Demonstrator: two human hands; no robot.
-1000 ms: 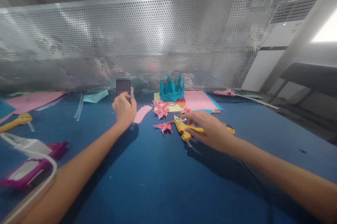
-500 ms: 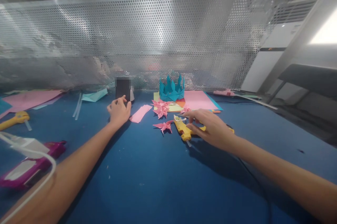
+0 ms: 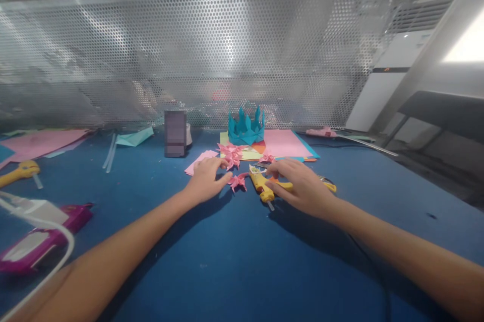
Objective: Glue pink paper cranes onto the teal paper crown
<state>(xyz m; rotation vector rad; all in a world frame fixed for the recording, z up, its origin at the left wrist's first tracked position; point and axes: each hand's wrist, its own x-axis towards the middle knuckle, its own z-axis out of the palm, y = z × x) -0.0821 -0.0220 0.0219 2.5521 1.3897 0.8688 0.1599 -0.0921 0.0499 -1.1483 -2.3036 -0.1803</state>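
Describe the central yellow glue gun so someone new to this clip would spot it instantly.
On the blue table, find the teal paper crown standing before the perforated screen. Nearer the camera, just right of the closest folded pink piece, lies the yellow glue gun; its yellow lookalike lies at the picture's left edge.

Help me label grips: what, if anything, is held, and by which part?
The left hand holds nothing visible; whether the right hand grips the yellow glue gun cannot be told.

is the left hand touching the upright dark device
No, the left hand is by the pink paper, with a visible gap between it and the upright dark device.
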